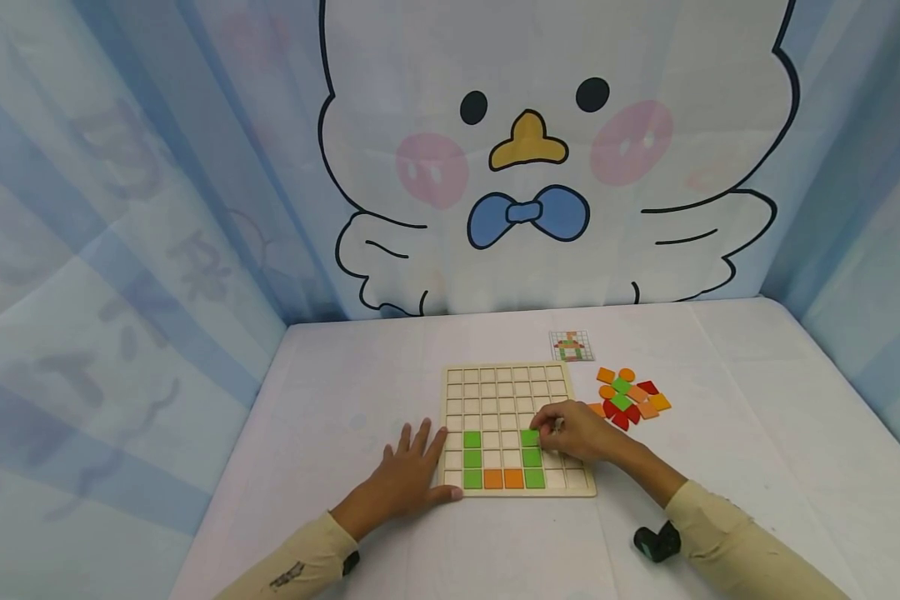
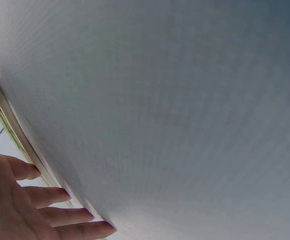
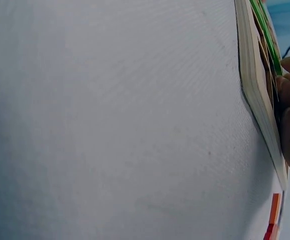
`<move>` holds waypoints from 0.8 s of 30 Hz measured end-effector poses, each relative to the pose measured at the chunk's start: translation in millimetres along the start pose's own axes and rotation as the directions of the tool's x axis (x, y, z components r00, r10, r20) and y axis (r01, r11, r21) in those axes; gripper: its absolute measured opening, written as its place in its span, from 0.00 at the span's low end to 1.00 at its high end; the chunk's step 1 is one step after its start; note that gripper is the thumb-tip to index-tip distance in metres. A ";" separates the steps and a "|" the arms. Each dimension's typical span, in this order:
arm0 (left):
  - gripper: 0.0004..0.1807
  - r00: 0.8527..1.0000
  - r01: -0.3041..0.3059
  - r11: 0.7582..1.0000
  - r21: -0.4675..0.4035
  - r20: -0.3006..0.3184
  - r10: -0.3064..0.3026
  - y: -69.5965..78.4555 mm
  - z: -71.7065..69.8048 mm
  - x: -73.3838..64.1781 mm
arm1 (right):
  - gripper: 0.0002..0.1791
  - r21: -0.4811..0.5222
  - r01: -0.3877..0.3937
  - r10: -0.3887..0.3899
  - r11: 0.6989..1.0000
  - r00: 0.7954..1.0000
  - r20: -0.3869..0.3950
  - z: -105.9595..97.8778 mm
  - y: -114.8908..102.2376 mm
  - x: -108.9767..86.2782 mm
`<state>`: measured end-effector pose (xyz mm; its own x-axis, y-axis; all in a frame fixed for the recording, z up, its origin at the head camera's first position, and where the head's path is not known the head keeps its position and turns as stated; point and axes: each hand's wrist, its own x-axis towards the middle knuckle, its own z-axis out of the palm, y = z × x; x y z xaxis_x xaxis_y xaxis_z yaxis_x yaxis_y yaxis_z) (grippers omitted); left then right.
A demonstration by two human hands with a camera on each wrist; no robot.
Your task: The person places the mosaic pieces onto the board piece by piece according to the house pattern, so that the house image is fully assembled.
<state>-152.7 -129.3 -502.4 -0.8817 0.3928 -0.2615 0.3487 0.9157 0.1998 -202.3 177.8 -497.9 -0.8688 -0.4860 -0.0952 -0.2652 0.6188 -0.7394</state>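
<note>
head view: left hand (image 1: 405, 479) lies spread against the board (image 1: 506, 405), right hand (image 1: 579, 429) pinches a green tile (image 1: 528, 437), partly hiding it.

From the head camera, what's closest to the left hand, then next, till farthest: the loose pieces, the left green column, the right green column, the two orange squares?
From the left hand:
1. Left green column: just right of it
2. Two orange squares: bottom, between the greens
3. Right green column: past the oranges
4. Loose pieces: far right
</note>
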 end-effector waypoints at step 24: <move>0.54 1.000 -0.010 1.000 0.017 -0.009 0.010 1.0 0.4 -0.8 | 0.07 -0.025 0.004 -0.005 1.000 1.000 -0.021 2.6 0.1 2.4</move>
<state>-151.6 -128.7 -502.3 -0.8808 0.4014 -0.2509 0.3630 0.9130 0.1863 -203.4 175.2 -500.0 -0.8760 -0.4760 -0.0775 -0.2793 0.6317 -0.7232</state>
